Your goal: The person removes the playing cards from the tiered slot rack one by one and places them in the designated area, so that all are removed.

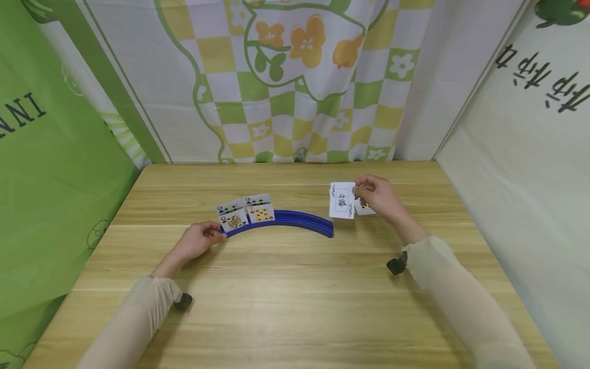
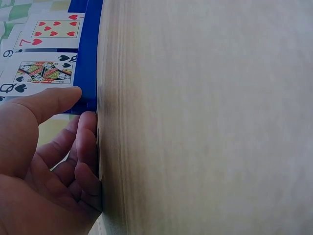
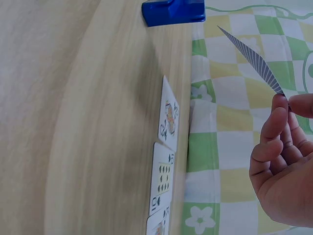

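A curved blue card holder (image 1: 304,220) lies on the table with playing cards standing in its left half. In front stand a queen of spades (image 2: 44,73) and a seven of hearts (image 1: 261,212); two black-suited cards rise behind them. My left hand (image 1: 199,240) grips the holder's left end, thumb on its front edge and fingertips by the end. With thumb and fingers, my right hand (image 1: 379,197) pinches a joker card (image 1: 342,200) by its edge, above the table right of the holder. This card shows its patterned back (image 3: 254,61) in the right wrist view.
Face-up cards lie in a row below the right hand, among them a face card (image 3: 168,116) and a black ten (image 3: 162,177). The wooden table (image 1: 295,307) meets a checked curtain (image 1: 299,113) at its back edge. Printed cloths hang on both sides.
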Demonstrator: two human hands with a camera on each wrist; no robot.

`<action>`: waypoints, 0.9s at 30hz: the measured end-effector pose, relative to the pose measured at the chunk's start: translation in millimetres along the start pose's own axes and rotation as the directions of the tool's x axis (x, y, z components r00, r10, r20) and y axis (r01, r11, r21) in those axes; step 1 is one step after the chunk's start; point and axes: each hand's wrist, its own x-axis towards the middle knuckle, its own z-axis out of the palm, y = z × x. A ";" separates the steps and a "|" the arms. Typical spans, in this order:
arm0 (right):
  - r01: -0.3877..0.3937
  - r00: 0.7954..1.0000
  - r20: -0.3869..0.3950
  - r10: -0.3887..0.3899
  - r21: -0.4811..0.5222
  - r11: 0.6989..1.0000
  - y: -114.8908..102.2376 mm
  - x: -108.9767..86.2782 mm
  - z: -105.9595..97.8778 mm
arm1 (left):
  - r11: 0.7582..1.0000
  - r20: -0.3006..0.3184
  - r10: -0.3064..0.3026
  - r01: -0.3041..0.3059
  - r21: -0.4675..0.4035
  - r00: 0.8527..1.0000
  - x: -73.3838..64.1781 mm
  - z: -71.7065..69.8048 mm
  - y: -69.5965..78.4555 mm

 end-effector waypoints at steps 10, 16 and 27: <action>-0.034 0.999 0.022 0.035 -0.057 0.998 10.2 -4.7 -5.2 | 1.000 -0.002 -0.015 0.015 0.000 1.000 -0.6 0.4 0.5; -0.046 0.998 0.039 0.050 -0.098 0.994 16.7 -7.1 -6.4 | 1.000 0.007 -0.018 0.018 -0.006 1.000 -0.6 1.5 -0.4; -0.077 0.994 0.068 0.086 -0.134 0.988 30.1 -3.7 -2.9 | 0.999 0.015 -0.036 0.037 -0.012 0.999 -0.1 0.8 -0.2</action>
